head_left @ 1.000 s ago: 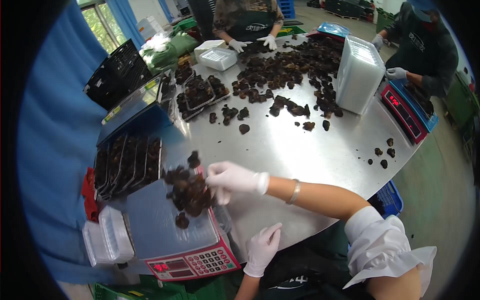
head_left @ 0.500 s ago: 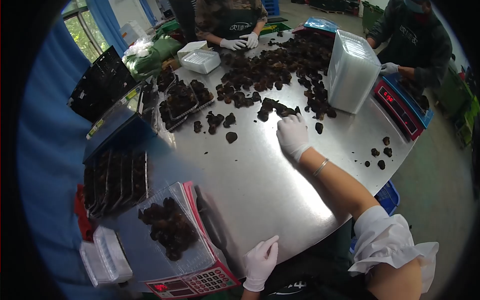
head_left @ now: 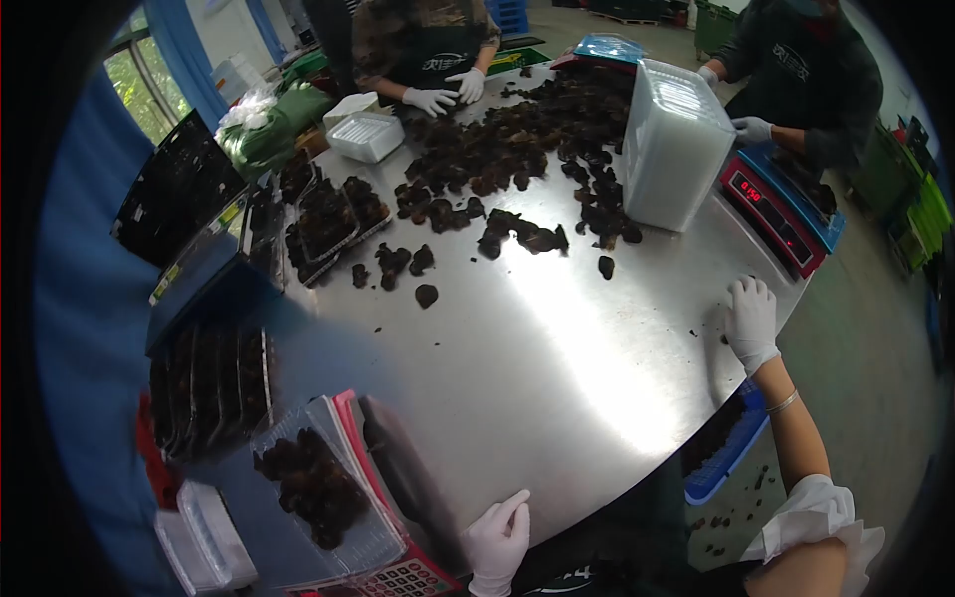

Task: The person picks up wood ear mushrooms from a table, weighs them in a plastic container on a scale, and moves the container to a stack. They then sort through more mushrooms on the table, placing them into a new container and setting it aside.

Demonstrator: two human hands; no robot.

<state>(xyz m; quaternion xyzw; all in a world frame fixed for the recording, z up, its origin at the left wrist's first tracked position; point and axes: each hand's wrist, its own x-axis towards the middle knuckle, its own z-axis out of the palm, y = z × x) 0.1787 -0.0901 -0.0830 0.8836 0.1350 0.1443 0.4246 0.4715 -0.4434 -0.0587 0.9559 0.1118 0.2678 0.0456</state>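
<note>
My right hand (head_left: 751,316), white-gloved, is at the table's right edge, its fingers curled down over small wood ear mushrooms. A dark bit (head_left: 724,339) shows beside the fingers; the rest is hidden under the hand. My left hand (head_left: 500,542), also gloved, rests at the near table edge with the index finger stretched out, holding nothing. Left of it, a clear tray with dark wood ear mushrooms (head_left: 313,488) sits on a red-framed scale (head_left: 398,580). More loose wood ear mushrooms (head_left: 522,235) lie mid-table, below a large heap (head_left: 487,144).
A tall stack of clear trays (head_left: 676,144) stands near a second scale (head_left: 771,219) on the right. Filled trays (head_left: 333,214) are at the left, empty trays (head_left: 204,537) at lower left. A blue basket (head_left: 731,458) is below the edge. Two gloved co-workers stand across the table.
My right hand has moved from the mid-table mushrooms to the right edge, covering the small pieces that lay there. My left hand stays at the near edge. The camera view has shifted slightly.
</note>
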